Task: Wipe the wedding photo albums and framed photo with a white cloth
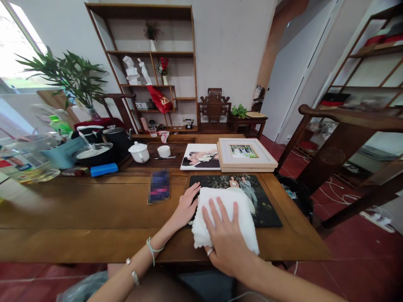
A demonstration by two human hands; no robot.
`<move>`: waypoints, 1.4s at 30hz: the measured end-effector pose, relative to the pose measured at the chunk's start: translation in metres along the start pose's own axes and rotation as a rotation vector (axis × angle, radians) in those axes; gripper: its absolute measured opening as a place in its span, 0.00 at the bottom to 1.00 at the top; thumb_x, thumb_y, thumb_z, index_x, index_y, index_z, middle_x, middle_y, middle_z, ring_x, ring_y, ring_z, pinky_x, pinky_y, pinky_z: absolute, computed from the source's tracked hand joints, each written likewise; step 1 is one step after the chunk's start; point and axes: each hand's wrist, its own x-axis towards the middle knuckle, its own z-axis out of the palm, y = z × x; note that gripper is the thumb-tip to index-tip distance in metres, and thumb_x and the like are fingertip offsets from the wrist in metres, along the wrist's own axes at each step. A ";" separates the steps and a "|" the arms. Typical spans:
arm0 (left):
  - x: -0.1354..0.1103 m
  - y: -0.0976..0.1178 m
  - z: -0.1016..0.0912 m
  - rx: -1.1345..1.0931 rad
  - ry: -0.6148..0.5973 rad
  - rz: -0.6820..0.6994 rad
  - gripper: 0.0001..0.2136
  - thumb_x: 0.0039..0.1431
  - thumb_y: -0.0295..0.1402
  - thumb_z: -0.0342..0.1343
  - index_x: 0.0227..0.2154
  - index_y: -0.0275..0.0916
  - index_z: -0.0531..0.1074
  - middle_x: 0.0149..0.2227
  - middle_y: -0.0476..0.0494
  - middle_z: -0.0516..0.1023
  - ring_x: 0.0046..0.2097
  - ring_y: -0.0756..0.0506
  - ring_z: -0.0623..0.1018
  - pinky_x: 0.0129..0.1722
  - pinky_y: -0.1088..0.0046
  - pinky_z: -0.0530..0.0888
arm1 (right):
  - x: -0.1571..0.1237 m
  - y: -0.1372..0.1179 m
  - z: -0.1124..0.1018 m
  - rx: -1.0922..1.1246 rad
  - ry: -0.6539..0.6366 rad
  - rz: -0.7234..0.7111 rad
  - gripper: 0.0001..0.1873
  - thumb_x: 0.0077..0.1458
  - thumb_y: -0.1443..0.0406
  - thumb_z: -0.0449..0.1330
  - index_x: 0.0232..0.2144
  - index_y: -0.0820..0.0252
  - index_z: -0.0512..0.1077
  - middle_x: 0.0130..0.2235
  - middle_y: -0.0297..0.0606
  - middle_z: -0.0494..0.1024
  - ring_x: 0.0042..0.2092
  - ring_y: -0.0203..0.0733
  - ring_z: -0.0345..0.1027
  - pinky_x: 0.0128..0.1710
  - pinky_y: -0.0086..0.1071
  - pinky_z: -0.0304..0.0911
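A dark photo print (252,197) of a couple lies flat near the front of the wooden table (94,209). A folded white cloth (226,209) covers its left half. My right hand (225,239) lies flat on the cloth with fingers spread, open. My left hand (185,207) rests open on the table, fingertips touching the print's left edge beside the cloth. A blurred card or phone (159,186) lies just left of my left hand.
Behind the print lie another photo (201,157) and a stack of light frames (245,155). A white teapot (139,152), cup (163,151), pots and a blue case (103,169) crowd the back left. A wooden chair (343,142) stands at the right.
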 end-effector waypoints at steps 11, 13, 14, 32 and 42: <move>-0.003 -0.001 0.006 0.064 0.037 0.052 0.20 0.65 0.33 0.42 0.59 0.44 0.63 0.65 0.40 0.59 0.67 0.40 0.57 0.63 0.49 0.54 | 0.044 0.049 -0.010 0.071 -0.127 0.138 0.31 0.58 0.57 0.51 0.61 0.64 0.60 0.66 0.53 0.54 0.66 0.63 0.39 0.58 0.70 0.32; -0.003 -0.002 0.008 0.089 0.041 0.073 0.20 0.65 0.32 0.42 0.59 0.44 0.62 0.65 0.39 0.59 0.67 0.40 0.57 0.62 0.49 0.55 | 0.061 0.068 -0.019 0.102 -0.132 0.184 0.26 0.60 0.59 0.48 0.56 0.68 0.67 0.62 0.55 0.61 0.65 0.60 0.45 0.58 0.65 0.37; -0.003 -0.002 0.008 0.099 0.044 0.083 0.21 0.65 0.32 0.42 0.59 0.44 0.61 0.65 0.39 0.59 0.66 0.40 0.57 0.62 0.49 0.55 | 0.070 0.074 -0.022 0.121 -0.129 0.205 0.25 0.61 0.59 0.47 0.52 0.68 0.69 0.60 0.56 0.65 0.63 0.60 0.49 0.58 0.63 0.40; -0.005 -0.001 0.006 0.147 0.031 0.093 0.21 0.65 0.32 0.41 0.60 0.43 0.59 0.66 0.38 0.58 0.67 0.41 0.57 0.62 0.49 0.57 | 0.090 0.100 -0.012 0.189 -0.138 0.189 0.28 0.62 0.59 0.46 0.58 0.71 0.64 0.63 0.55 0.60 0.65 0.52 0.46 0.63 0.51 0.33; -0.004 0.000 0.006 0.118 0.025 0.079 0.21 0.65 0.32 0.41 0.60 0.44 0.60 0.66 0.38 0.57 0.67 0.41 0.55 0.63 0.49 0.54 | 0.026 0.155 -0.014 -0.030 -0.127 0.320 0.26 0.61 0.61 0.46 0.54 0.75 0.68 0.62 0.58 0.61 0.66 0.54 0.45 0.63 0.54 0.36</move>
